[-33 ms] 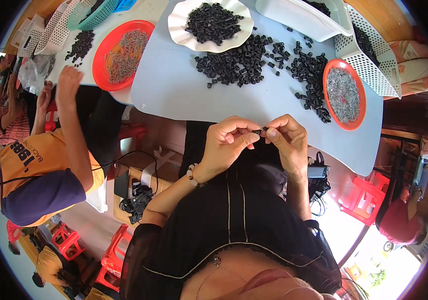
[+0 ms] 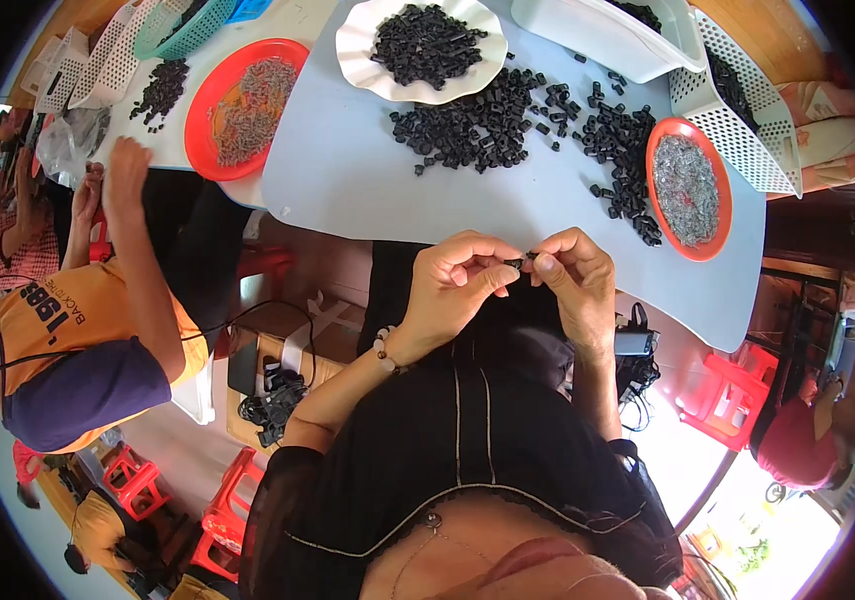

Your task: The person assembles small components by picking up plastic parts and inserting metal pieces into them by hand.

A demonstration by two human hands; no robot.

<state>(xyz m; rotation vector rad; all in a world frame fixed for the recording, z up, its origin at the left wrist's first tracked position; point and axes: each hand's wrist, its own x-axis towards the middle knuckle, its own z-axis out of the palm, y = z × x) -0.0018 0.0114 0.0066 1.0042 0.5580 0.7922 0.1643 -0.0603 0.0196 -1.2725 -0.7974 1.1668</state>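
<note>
My left hand [image 2: 456, 283] and my right hand [image 2: 578, 288] meet in front of my chest, just off the table's near edge. Thumb and forefinger of each are pinched on a small black plastic part [image 2: 518, 264], mostly covered by the fingertips. Whether it is one piece or two pressed together is too small to tell. Beyond my hands, a heap of similar black parts [image 2: 473, 130] lies on the pale table [image 2: 348, 190]. A white scalloped plate [image 2: 356, 62] holds more of them. To the right, an orange-red oval dish [image 2: 657, 215] carries tiny silvery pieces.
A white tub [image 2: 588, 45] and a white perforated basket [image 2: 780, 140] line the far right. On the left, a red tray [image 2: 198, 130] of small metal-looking pieces lies beside a co-worker in a yellow top [image 2: 68, 310]. Red stools [image 2: 733, 395] and a cardboard box [image 2: 333, 350] stand below.
The co-worker's raised hand at the left has shifted slightly left and down. My own hands keep nearly the same pinch and place.
</note>
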